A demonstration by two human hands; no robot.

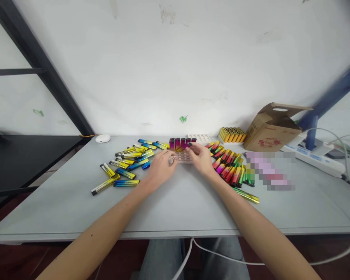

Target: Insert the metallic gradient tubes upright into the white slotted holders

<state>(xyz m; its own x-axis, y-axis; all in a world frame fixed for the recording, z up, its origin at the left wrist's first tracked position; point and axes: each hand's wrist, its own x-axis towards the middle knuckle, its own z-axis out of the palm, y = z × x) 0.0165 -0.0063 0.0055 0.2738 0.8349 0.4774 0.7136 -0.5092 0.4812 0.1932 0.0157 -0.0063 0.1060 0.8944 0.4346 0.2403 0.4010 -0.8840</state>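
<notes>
Forearms closest to camera: left forearm (pixel 113 217) and right forearm (pixel 259 221) cross the front edge of the grey table (pixel 186 210), white cable (pixel 187 254) and jeans (pixel 160 258) below it. White holed tray (pixel 185 157) sits mid-table toward the wall, between the hands. Upright purple pieces (pixel 177 144), black-topped and lighter-shaped, line its back side.

Left hand (pixel 161 167): half curled, fingertips at tray's left end. Contact looks likely; can't tell if it's gripping. Right hand (pixel 201 157): thumb and index nearly together, pinching a dark-topped piece (pixel 189 144) just in front of the row. Other right fingers partly hidden.

Room: tabletop shows from tray's near edge to table's front edge, between the forearms. Sides are tight. Loose yellow and blue pieces (pixel 128 161) lie close by the left hand, pointing various ways. Red, yellow and green pieces (pixel 229 167) crowd the right wrist; one yellow-green piece (pixel 247 195) lies nearest the front on that side.

Behind, along the wall (pixel 134 70): second white tray (pixel 202 138), then a block of upright yellow pieces (pixel 232 136), then open cardboard box (pixel 270 134), tilted. Power strip (pixel 317 160) right of the box; pixelated pink patch (pixel 265 167) in front. White case (pixel 102 138) at back left corner, black shelf (pixel 23 163) past the left edge.
</notes>
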